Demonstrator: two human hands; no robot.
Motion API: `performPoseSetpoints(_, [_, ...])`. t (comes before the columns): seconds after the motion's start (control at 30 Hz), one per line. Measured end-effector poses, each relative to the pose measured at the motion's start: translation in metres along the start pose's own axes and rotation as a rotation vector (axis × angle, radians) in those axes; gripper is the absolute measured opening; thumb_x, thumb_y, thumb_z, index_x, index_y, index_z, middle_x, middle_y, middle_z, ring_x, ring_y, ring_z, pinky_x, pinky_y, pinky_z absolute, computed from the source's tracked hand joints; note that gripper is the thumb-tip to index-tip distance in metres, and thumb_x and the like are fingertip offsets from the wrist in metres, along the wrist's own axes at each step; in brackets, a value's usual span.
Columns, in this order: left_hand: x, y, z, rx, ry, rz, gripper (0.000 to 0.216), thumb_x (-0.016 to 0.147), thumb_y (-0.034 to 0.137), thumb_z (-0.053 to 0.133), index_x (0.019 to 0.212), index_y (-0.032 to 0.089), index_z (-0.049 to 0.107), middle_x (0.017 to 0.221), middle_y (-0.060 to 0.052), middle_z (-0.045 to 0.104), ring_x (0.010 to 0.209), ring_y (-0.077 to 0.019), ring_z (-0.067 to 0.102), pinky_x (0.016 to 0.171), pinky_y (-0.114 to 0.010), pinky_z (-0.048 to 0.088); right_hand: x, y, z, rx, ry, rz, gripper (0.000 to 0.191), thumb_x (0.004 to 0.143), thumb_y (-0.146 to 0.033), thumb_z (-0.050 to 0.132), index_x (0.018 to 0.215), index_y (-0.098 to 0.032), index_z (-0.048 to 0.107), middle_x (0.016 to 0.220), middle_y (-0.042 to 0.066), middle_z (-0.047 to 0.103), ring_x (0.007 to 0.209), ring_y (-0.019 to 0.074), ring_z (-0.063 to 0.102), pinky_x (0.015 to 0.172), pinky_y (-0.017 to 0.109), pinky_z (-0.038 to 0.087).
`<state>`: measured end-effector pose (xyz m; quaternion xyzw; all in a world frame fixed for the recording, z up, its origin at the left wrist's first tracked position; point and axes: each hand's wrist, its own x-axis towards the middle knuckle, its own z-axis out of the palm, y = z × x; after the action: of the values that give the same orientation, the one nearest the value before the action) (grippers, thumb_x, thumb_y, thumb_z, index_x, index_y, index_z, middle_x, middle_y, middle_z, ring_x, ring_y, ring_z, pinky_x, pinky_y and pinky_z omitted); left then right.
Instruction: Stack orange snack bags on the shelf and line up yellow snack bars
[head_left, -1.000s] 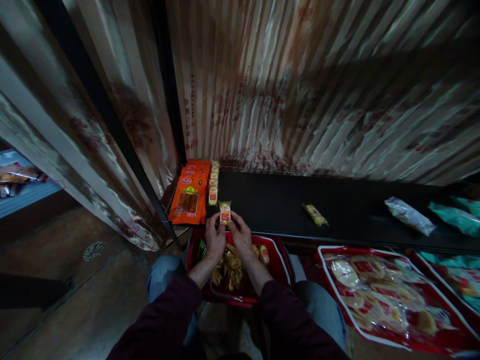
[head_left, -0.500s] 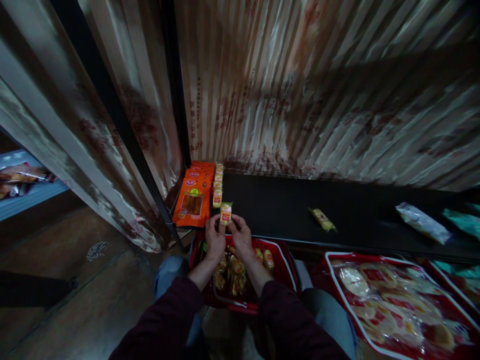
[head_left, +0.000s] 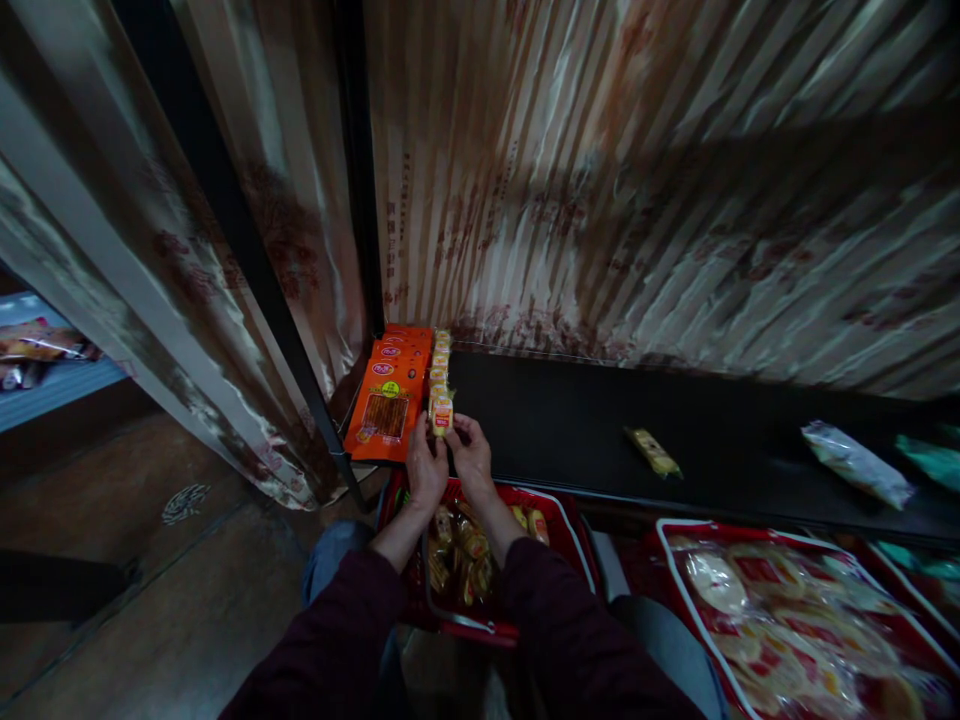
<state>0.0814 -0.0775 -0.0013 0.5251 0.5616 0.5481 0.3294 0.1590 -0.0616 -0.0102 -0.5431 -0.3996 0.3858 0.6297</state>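
A small yellow snack packet (head_left: 442, 415) with a red and white label is held between my two hands, at the front end of a row of like packets (head_left: 439, 362) on the black shelf. My left hand (head_left: 427, 466) pinches its left side and my right hand (head_left: 471, 455) its right side. Just left of the row lie overlapping orange snack bags (head_left: 388, 405). Below my wrists, a red basket (head_left: 566, 535) holds several more yellow packets (head_left: 474, 548), partly covered by my forearms.
Farther right on the black shelf (head_left: 547, 410) lie a single yellow packet (head_left: 654, 452) and a pale long packet (head_left: 857, 463). Another red basket (head_left: 686, 610) with wrapped round pastries stands at lower right. Dark metal posts (head_left: 360, 180) and a pleated curtain (head_left: 600, 190) border the shelf.
Both hands have moved slightly left and forward with the packet, from in front of the row to its front end. The view has shifted a little.
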Motion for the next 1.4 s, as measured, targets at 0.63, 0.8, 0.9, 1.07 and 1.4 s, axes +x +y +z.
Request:
performPoseSetpoints(0.63, [0.006, -0.016, 0.004, 0.340, -0.116, 0.100, 0.040, 0.086, 0.011, 0.039, 0.120, 0.020, 0.058, 0.125, -0.013, 0.050, 0.108, -0.0217, 0.056, 0.091, -0.037, 0.049, 0.014, 0.017, 0.003, -0.547, 0.085, -0.098, 0.039, 0.075, -0.027, 0.055, 0.112, -0.017, 0.061, 0.111, 0.010, 0.064, 0.093, 0.0204, 0.060, 0.092, 0.038, 0.045])
performPoseSetpoints(0.8, [0.008, -0.022, 0.004, 0.411, -0.125, 0.132, 0.038, 0.089, 0.015, 0.038, 0.123, 0.018, 0.055, 0.127, -0.012, 0.052, 0.106, -0.0193, 0.057, 0.090, -0.034, 0.050, 0.015, 0.017, 0.006, -0.590, -0.045, -0.043, 0.041, 0.080, -0.022, 0.049, 0.120, -0.019, 0.057, 0.113, 0.008, 0.066, 0.098, 0.0192, 0.062, 0.096, 0.037, 0.045])
performPoseSetpoints(0.9, [0.008, -0.026, 0.003, 0.420, -0.134, 0.169, 0.041, 0.088, 0.012, 0.037, 0.125, 0.018, 0.054, 0.130, -0.013, 0.051, 0.110, -0.0194, 0.056, 0.092, -0.034, 0.049, 0.016, 0.017, 0.006, -0.592, -0.057, -0.035, 0.041, 0.080, -0.021, 0.049, 0.120, -0.020, 0.057, 0.117, 0.007, 0.065, 0.104, 0.0191, 0.062, 0.099, 0.036, 0.044])
performPoseSetpoints(1.07, [0.006, -0.028, 0.004, 0.487, -0.130, 0.175, 0.042, 0.089, 0.014, 0.036, 0.127, 0.017, 0.052, 0.134, -0.014, 0.049, 0.111, -0.0209, 0.057, 0.090, -0.035, 0.051, 0.017, 0.013, 0.004, -0.612, -0.108, -0.008, 0.045, 0.080, -0.022, 0.049, 0.125, -0.019, 0.055, 0.117, 0.007, 0.065, 0.103, 0.0194, 0.062, 0.098, 0.036, 0.044])
performPoseSetpoints(1.4, [0.005, -0.030, 0.007, 0.538, -0.126, 0.241, 0.043, 0.087, 0.012, 0.037, 0.128, 0.014, 0.051, 0.137, -0.017, 0.045, 0.116, -0.0233, 0.055, 0.090, -0.036, 0.051, 0.017, 0.004, -0.001, -0.623, -0.200, 0.053, 0.051, 0.082, -0.025, 0.049, 0.132, -0.018, 0.051, 0.121, 0.008, 0.064, 0.109, 0.0218, 0.059, 0.100, 0.037, 0.042])
